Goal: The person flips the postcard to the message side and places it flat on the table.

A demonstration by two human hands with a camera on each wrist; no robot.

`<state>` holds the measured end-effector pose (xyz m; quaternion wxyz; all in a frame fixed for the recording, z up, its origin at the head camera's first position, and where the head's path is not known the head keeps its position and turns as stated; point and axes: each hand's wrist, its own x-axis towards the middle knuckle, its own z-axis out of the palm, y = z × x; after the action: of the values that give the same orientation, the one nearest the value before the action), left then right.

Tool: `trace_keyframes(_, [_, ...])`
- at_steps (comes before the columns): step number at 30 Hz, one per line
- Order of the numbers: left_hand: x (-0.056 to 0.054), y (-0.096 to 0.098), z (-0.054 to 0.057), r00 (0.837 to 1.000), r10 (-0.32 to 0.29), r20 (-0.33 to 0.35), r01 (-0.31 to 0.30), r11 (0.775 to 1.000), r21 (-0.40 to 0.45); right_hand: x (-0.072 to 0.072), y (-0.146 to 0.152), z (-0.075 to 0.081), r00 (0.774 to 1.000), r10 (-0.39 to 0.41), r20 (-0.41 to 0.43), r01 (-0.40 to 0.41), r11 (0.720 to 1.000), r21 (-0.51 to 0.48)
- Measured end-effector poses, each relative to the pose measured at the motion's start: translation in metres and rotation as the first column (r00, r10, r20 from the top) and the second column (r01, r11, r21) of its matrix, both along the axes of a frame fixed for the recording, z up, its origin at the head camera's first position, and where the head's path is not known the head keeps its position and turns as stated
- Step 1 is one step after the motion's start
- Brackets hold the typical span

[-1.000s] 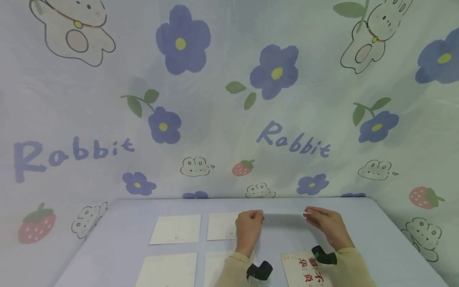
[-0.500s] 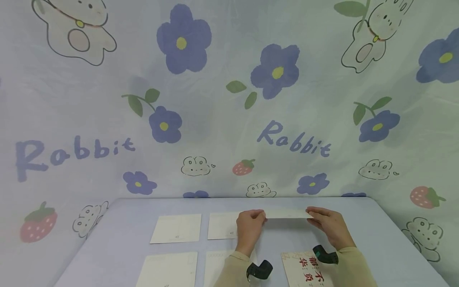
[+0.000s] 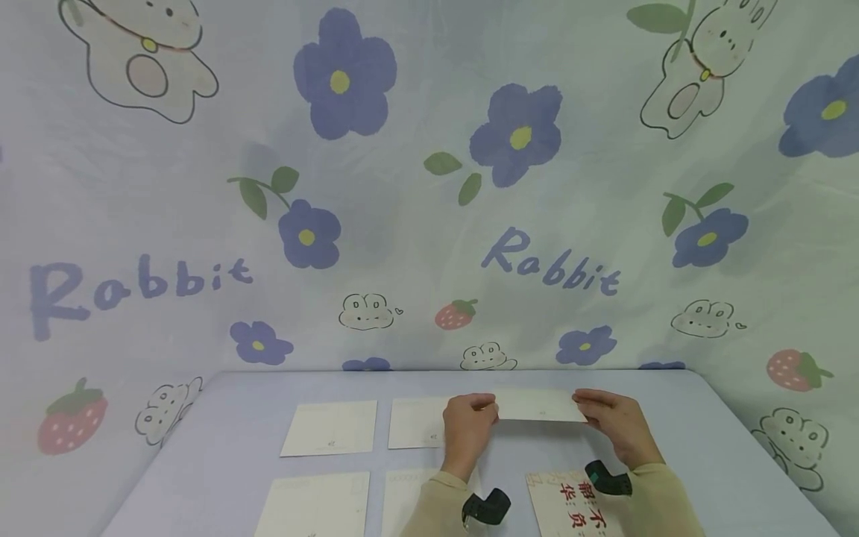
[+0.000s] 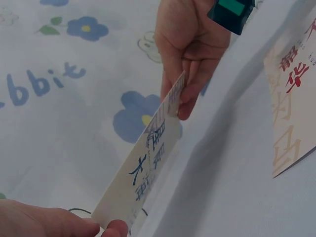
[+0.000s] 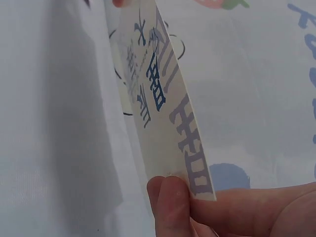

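Note:
A cream card (image 3: 540, 406) hangs tilted above the far right part of the table, held at both ends. My left hand (image 3: 467, 432) pinches its left end between thumb and fingers. At the opposite end my right hand (image 3: 620, 427) grips it the same way. The underside carries blue and pale purple Chinese characters, seen on the card (image 4: 143, 170) in the left wrist view and on the card (image 5: 168, 108) in the right wrist view. Below the right forearm lies another card (image 3: 553, 507) with red characters, partly hidden by the sleeve.
Several cream cards lie in rows on the left: a back-left card (image 3: 330, 429), a back-middle card (image 3: 412, 424) partly behind my left hand, a front-left card (image 3: 315, 507) and a front-middle card (image 3: 403, 507) under the left sleeve. A patterned curtain (image 3: 403, 224) stands behind the table (image 3: 201, 462).
The held card has tilted from nearly edge-on to showing its plain cream face, its near edge dropping lower. Both hands stay almost in place, still holding its ends.

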<state>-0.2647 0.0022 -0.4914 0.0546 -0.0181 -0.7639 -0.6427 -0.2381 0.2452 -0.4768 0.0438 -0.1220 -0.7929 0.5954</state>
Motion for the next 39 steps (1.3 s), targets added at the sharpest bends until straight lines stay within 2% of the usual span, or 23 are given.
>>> trace_keyframes(3, [0.001, 0.000, 0.000, 1.000, -0.002, -0.029, 0.001, 1.000, -0.024, 0.000, 0.000, -0.001, 1.000, 0.009, -0.010, -0.009, 1.000, 0.018])
trace_keyframes(12, [0.004, 0.001, 0.001, 0.998, -0.007, -0.062, 0.004, 0.999, -0.041, -0.003, -0.002, -0.003, 0.999, -0.041, 0.016, 0.039, 0.996, 0.077])
trace_keyframes(19, [0.005, 0.002, -0.002, 0.999, 0.003, -0.053, -0.008, 0.997, -0.080, -0.004, -0.002, -0.005, 0.998, -0.056, 0.030, 0.053, 0.995, 0.086])
trace_keyframes(24, [0.008, 0.003, -0.002, 0.998, 0.014, -0.066, -0.023, 0.990, -0.140, -0.003, -0.003, -0.006, 0.998, -0.057, 0.022, 0.054, 0.993, 0.104])
trace_keyframes(39, [0.013, 0.012, -0.007, 0.995, 0.041, -0.090, -0.063, 0.966, -0.250, -0.002, -0.005, -0.012, 0.999, -0.042, -0.004, 0.043, 0.986, 0.161])
